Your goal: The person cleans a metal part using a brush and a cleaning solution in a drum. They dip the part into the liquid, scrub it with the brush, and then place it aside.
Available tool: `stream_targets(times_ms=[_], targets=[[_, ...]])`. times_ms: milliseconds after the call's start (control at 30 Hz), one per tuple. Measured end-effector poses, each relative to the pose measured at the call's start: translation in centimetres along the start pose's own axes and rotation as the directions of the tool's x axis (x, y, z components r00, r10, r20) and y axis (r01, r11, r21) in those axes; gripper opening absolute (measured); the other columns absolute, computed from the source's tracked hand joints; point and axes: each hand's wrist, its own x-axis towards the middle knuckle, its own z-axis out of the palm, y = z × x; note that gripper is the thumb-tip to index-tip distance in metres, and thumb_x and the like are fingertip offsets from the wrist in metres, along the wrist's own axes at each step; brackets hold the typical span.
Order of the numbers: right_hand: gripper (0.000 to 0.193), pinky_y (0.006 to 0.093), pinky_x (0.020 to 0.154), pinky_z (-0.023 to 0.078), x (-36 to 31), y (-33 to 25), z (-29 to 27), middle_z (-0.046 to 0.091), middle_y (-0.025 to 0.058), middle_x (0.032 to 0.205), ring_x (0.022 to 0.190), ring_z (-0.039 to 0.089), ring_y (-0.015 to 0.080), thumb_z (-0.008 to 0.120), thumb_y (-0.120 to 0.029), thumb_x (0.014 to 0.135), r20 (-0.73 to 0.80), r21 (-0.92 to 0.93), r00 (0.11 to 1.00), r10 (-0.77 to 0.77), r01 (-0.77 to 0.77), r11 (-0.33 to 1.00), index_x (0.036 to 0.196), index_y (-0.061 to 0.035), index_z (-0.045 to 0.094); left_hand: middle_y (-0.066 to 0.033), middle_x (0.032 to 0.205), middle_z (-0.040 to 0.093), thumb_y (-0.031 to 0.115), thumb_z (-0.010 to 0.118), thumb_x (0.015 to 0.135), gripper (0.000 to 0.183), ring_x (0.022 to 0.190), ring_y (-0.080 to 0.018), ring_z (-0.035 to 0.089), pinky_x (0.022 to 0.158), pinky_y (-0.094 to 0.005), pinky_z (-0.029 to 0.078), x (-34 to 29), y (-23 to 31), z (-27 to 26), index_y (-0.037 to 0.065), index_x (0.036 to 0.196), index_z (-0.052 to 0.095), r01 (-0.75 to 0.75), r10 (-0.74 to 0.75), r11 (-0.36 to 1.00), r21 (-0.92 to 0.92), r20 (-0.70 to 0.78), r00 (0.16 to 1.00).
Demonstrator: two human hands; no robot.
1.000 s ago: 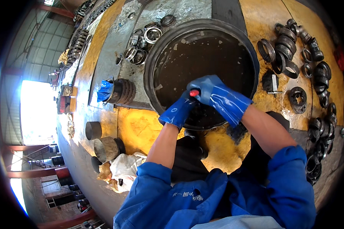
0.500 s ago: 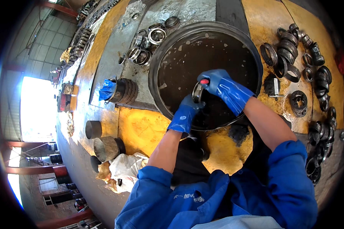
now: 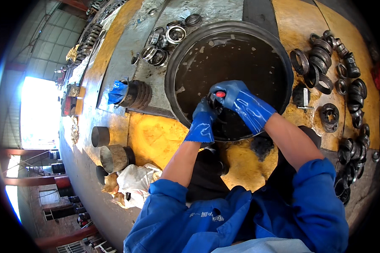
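2 gloved hands | left hand (image 3: 202, 122) + right hand (image 3: 236, 99) clamped on 1 dark part (image 3: 214, 105) | 1 basin (image 3: 173, 84)

Daylight floods in from a blown-out white opening at the left edge of the frame, washing out all detail there. The centre is evenly bright and fairly sharp, with wet sheen on the blue gloves. Fisheye distortion bends straight edges toward the rim, which falls into a black vignette. The lower left lies dim and soft.

dark part (image 3: 217, 110) hidden between gloves
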Motion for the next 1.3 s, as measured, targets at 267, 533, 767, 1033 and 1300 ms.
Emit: stream_targets(times_ms=[267,533,767,1033,1300], targets=[[0.021,0.04,0.087,0.057,0.4,0.0,-1.1,0.074,0.0087,0.107,0.1,0.07,0.031,0.069,-0.023,0.089,-0.034,-0.092,0.999,0.026,-0.03,0.995,0.108,-0.0181,0.075,-0.022,0.121,0.068,0.04,0.082,0.075,0.071,0.115,-0.0385,0.065,0.098,-0.0442,0.053,-1.3,-0.2,-1.6,0.008,0.133,0.057,-0.057,0.056,0.998,-0.004,-0.015,0.998],[0.024,0.0413,0.086,0.057,-2.3,-6.9,-1.3,0.074,0.0078,0.105,0.1,0.07,0.0304,0.068,-0.016,0.086,0.093,-0.182,0.987,-0.13,0.145,0.972,0.108,-0.0216,0.074,-0.0175,0.11,0.073,0.038,0.079,0.08,0.045,0.106,-0.0343,0.07,0.089,-0.0418,0.056,1.2,-4.2,3.3,0.011,0.114,0.071,-0.141,0.107,0.917,-0.373,-0.112,0.988],[0.021,0.0438,0.086,0.056,-0.4,-0.2,-3.0,0.074,0.0076,0.104,0.099,0.07,0.0318,0.068,-0.032,0.087,0.028,-0.178,0.994,0.103,-0.096,0.979,0.105,-0.021,0.074,-0.0196,0.121,0.068,0.038,0.081,0.078,0.074,0.112,-0.0387,0.067,0.094,-0.0482,0.054,-4.9,4.9,-1.7,0.012,0.139,0.048,-0.073,0.084,0.986,0.147,-0.068,0.994],[0.018,0.0426,0.083,0.056,0.7,3.6,-3.5,0.074,0.008,0.104,0.097,0.069,0.0326,0.066,-0.028,0.091,0.129,-0.264,0.964,0.233,-0.193,0.945,0.105,-0.0205,0.073,-0.0247,0.119,0.067,0.033,0.081,0.079,0.065,0.113,-0.042,0.065,0.097,-0.0463,0.052,-4.4,3.5,0.0,0.007,0.133,0.055,-0.162,0.15,0.972,-0.169,-0.085,0.985],[0.02,0.04,0.088,0.056,-1.8,-2.7,-2.6,0.074,0.0059,0.105,0.1,0.07,0.0301,0.07,-0.025,0.087,0.109,-0.249,0.991,-0.081,0.106,0.963,0.107,-0.0224,0.074,-0.0248,0.114,0.069,0.032,0.077,0.082,0.049,0.108,-0.0414,0.067,0.093,-0.0454,0.054,-0.5,3.4,0.2,0.005,0.121,0.065,-0.342,0.339,0.939,-0.028,-0.081,0.937]])
